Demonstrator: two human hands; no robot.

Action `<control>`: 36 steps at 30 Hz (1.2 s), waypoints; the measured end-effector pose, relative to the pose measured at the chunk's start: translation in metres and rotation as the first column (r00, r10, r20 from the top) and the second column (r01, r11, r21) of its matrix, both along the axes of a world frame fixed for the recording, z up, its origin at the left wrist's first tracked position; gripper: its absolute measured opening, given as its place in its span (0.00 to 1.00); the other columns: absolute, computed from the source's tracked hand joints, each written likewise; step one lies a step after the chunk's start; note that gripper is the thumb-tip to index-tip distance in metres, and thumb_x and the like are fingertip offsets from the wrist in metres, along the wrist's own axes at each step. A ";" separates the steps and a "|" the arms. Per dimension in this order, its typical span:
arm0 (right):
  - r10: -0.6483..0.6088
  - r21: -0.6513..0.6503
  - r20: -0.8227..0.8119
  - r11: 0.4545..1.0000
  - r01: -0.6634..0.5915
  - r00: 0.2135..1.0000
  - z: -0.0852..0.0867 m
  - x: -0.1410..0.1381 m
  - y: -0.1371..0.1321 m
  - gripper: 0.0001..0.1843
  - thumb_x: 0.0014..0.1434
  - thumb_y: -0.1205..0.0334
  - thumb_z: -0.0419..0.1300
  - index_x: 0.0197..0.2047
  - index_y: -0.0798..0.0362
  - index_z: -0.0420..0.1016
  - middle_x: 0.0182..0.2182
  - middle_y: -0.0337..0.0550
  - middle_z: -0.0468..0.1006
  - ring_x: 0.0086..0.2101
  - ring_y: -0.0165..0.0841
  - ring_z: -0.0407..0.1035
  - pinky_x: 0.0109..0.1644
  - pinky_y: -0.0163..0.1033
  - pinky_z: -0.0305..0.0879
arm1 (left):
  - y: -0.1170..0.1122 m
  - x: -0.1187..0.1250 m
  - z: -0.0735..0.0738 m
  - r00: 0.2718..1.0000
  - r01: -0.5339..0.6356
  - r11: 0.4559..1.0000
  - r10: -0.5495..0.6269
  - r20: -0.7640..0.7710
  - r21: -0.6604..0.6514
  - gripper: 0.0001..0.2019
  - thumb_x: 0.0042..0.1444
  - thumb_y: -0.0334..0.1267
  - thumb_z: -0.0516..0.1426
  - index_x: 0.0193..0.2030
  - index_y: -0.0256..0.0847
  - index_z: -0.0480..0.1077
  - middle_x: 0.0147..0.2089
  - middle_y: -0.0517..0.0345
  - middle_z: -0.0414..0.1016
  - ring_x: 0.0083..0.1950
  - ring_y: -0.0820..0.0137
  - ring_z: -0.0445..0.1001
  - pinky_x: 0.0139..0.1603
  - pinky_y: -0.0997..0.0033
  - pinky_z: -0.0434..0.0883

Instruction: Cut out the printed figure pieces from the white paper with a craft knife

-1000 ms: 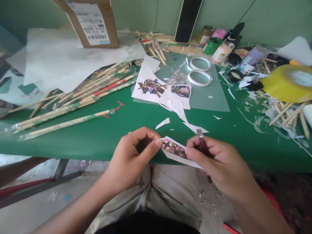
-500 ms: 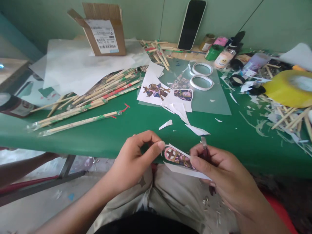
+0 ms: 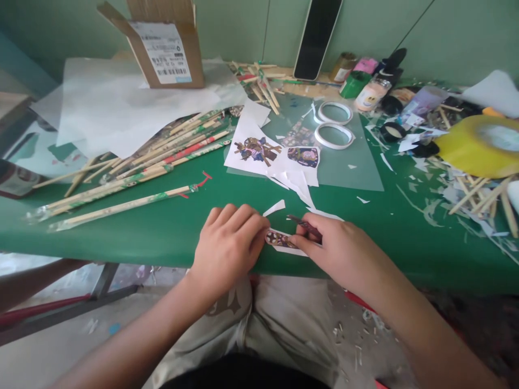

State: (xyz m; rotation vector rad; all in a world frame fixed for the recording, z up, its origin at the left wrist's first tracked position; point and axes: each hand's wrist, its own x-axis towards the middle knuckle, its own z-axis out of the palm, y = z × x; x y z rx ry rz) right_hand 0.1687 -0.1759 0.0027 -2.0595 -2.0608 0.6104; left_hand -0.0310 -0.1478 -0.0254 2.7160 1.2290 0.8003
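Observation:
A small printed paper cut-out [image 3: 279,240] with a brown and pink pattern lies at the near edge of the green table [image 3: 170,221]. My left hand [image 3: 229,246] rests palm down, its fingertips pinching the cut-out's left end. My right hand [image 3: 338,251] holds the cut-out's right end. The same hand also has a small dark tool [image 3: 303,222] pinned under its fingers; only the tool's blade end shows.
Wrapped bamboo sticks [image 3: 133,178] lie at left beside white paper sheets [image 3: 121,108] and a cardboard box [image 3: 162,43]. Printed picture sheets [image 3: 267,151], two tape rings [image 3: 333,123], a phone [image 3: 316,38], small jars [image 3: 357,81] and a yellow tape roll [image 3: 478,143] sit behind and right.
Both hands have moved forward and down from above my lap to the table's near edge, bringing the cut-out with them. The left hand has turned palm down.

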 end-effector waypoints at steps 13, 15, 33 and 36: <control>0.350 0.292 0.291 0.854 -0.431 0.890 0.006 0.012 0.014 0.20 0.70 0.56 0.45 0.26 0.50 0.63 0.17 0.33 0.61 0.17 0.26 0.51 0.23 0.36 0.40 | -0.023 -0.014 -0.015 0.986 0.153 0.984 -0.147 -0.077 0.092 0.17 0.61 0.31 0.56 0.57 0.40 0.73 0.56 0.60 0.78 0.49 0.63 0.71 0.47 0.61 0.66; 0.433 0.252 0.333 0.815 -0.522 0.837 0.002 0.012 0.021 0.20 0.69 0.58 0.46 0.25 0.51 0.64 0.16 0.33 0.60 0.17 0.25 0.50 0.23 0.37 0.38 | -0.022 -0.014 -0.016 0.987 0.152 0.984 -0.145 -0.069 0.098 0.18 0.60 0.31 0.56 0.57 0.40 0.73 0.55 0.59 0.79 0.49 0.64 0.71 0.46 0.61 0.67; 0.539 0.195 0.481 0.703 -0.684 0.691 -0.005 0.006 0.028 0.17 0.68 0.57 0.49 0.27 0.48 0.64 0.16 0.34 0.61 0.15 0.31 0.57 0.21 0.39 0.37 | -0.020 -0.016 -0.014 0.986 0.169 0.984 -0.168 -0.014 0.053 0.15 0.62 0.32 0.56 0.55 0.41 0.74 0.56 0.66 0.78 0.49 0.66 0.71 0.47 0.61 0.66; 0.536 0.191 0.493 0.701 -0.687 0.685 -0.004 0.006 0.027 0.17 0.68 0.56 0.49 0.27 0.48 0.63 0.16 0.34 0.60 0.14 0.31 0.55 0.21 0.39 0.37 | -0.019 -0.016 -0.013 0.986 0.168 0.985 -0.167 -0.020 0.050 0.15 0.63 0.32 0.56 0.55 0.42 0.74 0.57 0.67 0.78 0.49 0.66 0.71 0.47 0.61 0.67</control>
